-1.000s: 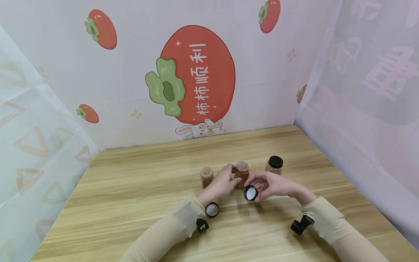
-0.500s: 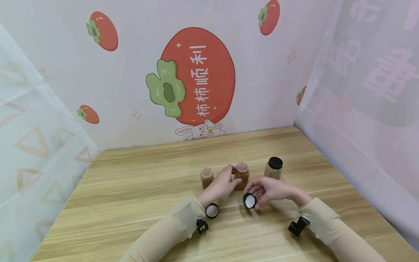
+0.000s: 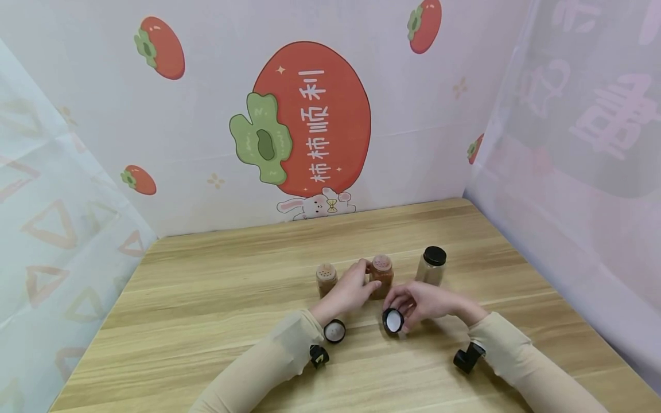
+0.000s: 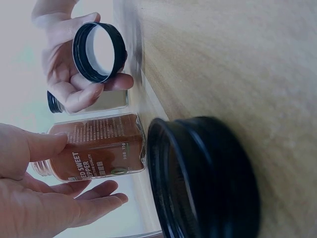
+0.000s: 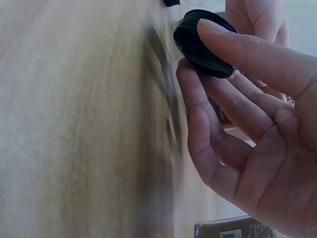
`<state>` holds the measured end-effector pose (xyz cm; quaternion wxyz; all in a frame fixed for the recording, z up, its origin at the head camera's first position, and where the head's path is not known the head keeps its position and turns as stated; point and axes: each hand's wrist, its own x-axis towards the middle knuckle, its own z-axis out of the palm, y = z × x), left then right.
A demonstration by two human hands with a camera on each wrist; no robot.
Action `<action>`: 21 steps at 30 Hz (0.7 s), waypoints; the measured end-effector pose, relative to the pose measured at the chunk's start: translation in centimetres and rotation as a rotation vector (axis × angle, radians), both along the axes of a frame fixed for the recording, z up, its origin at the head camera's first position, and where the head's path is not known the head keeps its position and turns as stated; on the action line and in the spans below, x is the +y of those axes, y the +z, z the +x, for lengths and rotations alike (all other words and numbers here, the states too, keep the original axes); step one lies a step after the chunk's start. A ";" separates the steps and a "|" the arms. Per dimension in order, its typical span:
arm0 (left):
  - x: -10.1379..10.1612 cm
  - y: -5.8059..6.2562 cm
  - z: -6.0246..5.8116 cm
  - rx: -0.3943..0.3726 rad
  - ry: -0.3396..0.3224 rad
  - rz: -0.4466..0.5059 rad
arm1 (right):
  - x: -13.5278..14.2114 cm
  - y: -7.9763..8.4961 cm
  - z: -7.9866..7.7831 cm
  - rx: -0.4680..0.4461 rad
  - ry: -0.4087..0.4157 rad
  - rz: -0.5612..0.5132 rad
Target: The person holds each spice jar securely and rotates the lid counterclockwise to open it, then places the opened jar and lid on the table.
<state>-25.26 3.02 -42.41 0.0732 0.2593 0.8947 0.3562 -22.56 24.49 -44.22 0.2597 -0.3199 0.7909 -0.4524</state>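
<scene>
Your left grip (image 3: pixel 349 292) pinches the red-powder jar (image 3: pixel 383 280); your right grip (image 3: pixel 426 299) pinches a black lid (image 3: pixel 393 321). Nearby, 1 uncapped jar (image 3: pixel 326 280) and 1 capped jar (image 3: pixel 430 273) hold brownish contents.

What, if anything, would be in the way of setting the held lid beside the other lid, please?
Nothing visible blocks it: in the head view, only tabletop shows between the held lid and the other lid.

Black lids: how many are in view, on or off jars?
3: the held lid in the right hand, the loose lid on the table beside the left sleeve, and the fitted lid on the rightmost jar. The arms could hide others.
</scene>
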 end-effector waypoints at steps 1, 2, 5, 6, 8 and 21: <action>0.0 0.0 0.0 0.001 0.000 0.001 | 0.0 -0.1 0.0 0.003 0.002 0.003; 0.0 0.0 0.0 0.002 0.000 0.001 | -0.1 -0.1 0.0 0.008 0.004 0.006; 0.0 0.0 0.0 0.001 0.000 0.002 | -0.1 -0.3 0.0 0.012 0.011 0.007; 0.0 0.0 0.0 0.000 0.000 0.002 | -0.2 -0.3 0.0 0.014 0.014 0.005; 0.0 0.0 0.0 0.000 0.000 0.003 | -0.2 -0.3 0.0 0.018 0.025 -0.003; 0.0 -0.1 -0.1 0.012 -0.004 -0.001 | -0.3 -0.6 0.0 0.087 -0.010 0.030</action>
